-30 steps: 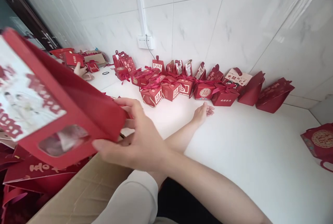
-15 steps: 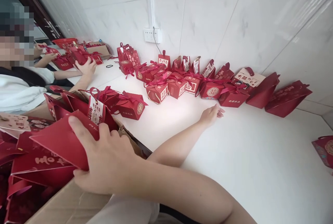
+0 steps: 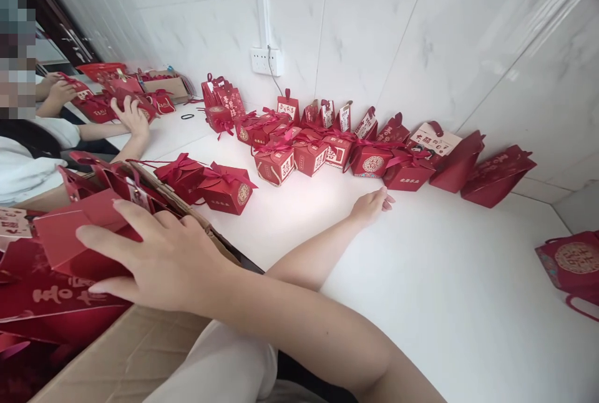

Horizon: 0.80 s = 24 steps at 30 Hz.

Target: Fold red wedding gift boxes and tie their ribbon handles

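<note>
My right hand (image 3: 159,250) reaches across to the left, over my other forearm. Its fingers are spread around the end of a plain red gift box (image 3: 77,228), with the thumb low at the near side. That box sits tilted above other red gift bags (image 3: 28,278) in a cardboard carton (image 3: 154,334); its underside is hidden. On the white table, my left hand (image 3: 371,204) rests palm partly up, loosely bent, with nothing visible in it. Closest to it is a red ribbon-tied gift box (image 3: 409,175) in the row along the wall.
Several red boxes and bags (image 3: 322,153) line the tiled wall below a socket (image 3: 266,61). Two ribbon-tied boxes (image 3: 227,189) stand beside the carton. A patterned red box (image 3: 573,259) is at the right edge. At the far left, another person's hand (image 3: 133,119) is on a red box.
My right hand has moved left over the carton with the red gift box, which has turned. My left hand stays on the table. The view has shifted slightly.
</note>
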Motion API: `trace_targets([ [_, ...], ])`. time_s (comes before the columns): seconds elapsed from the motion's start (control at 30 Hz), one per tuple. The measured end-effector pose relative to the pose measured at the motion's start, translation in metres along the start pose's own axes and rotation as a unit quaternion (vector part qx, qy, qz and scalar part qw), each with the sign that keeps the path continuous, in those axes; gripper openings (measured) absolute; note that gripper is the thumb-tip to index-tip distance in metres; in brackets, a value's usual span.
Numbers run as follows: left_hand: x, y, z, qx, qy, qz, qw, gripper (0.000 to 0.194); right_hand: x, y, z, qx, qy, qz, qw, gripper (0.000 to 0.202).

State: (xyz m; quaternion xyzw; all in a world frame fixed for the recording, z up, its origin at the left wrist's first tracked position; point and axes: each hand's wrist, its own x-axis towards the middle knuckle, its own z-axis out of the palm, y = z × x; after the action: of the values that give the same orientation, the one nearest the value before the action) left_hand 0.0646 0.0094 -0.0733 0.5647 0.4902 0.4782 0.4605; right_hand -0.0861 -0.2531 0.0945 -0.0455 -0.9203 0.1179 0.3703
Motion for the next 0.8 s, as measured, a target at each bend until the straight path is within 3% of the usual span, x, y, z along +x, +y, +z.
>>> trace_targets([
  [0.17, -0.002, 0.003, -0.001, 0.015, -0.003, 0.002, 1.000, 0.068, -0.003, 0.004, -0.007, -0.020, 0.011, -0.022, 0.999, 0.076],
  [0.37, -0.003, 0.006, -0.002, 0.030, -0.006, 0.001, 1.000, 0.067, -0.017, 0.000, -0.017, -0.022, 0.011, -0.026, 0.999, 0.076],
  [0.47, -0.001, 0.003, -0.002, 0.025, -0.002, 0.002, 1.000, 0.067, -0.028, 0.010, -0.025, -0.055, 0.004, -0.023, 0.998, 0.061],
  [0.53, -0.001, 0.002, -0.003, 0.019, 0.001, 0.009, 1.000, 0.065, -0.040, 0.029, -0.034, -0.052, -0.010, -0.068, 0.996, 0.047],
  [0.63, -0.002, 0.006, -0.003, 0.003, 0.009, 0.020, 1.000, 0.056, -0.069, 0.077, -0.050, -0.030, -0.019, -0.130, 0.991, 0.034],
  [0.7, -0.006, 0.012, -0.003, -0.013, 0.025, 0.025, 0.999, 0.049, -0.097, 0.116, -0.064, -0.032, -0.002, -0.099, 0.995, 0.031],
  [0.8, -0.012, 0.021, -0.004, -0.044, 0.065, 0.038, 0.996, 0.039, -0.150, 0.169, -0.092, -0.046, 0.042, 0.020, 0.998, 0.031],
])
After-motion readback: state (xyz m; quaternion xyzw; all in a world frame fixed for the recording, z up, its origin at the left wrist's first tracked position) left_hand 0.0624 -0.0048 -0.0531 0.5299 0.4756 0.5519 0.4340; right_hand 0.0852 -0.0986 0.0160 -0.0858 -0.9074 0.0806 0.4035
